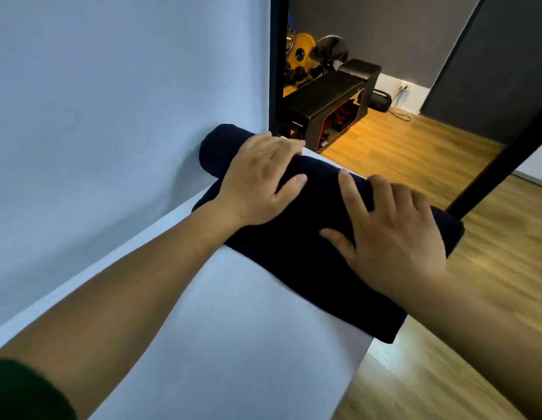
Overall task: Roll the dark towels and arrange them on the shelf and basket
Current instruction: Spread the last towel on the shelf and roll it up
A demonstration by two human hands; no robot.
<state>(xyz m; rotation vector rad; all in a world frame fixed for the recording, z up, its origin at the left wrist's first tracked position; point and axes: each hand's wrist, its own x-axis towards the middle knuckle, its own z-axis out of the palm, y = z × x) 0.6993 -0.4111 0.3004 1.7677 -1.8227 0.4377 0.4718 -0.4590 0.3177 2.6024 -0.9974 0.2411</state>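
Observation:
A dark navy towel (309, 253) lies across a white surface (233, 344), partly rolled, with the thick roll on its far side running from the wall to the right edge. My left hand (257, 177) lies on the left part of the roll, its fingers bent over the top. My right hand (393, 231) presses on the right part of the roll with its fingers spread flat. The flat, unrolled part of the towel stretches toward me under my right forearm. No shelf or basket shows in the head view.
A white wall (112, 101) stands directly left of the surface. A black frame (275, 62) borders a mirror or opening showing a black bench (327, 101) and yellow weight plates (300, 53). A black slanted bar (506, 156) runs at right. Wooden floor (490, 283) lies below.

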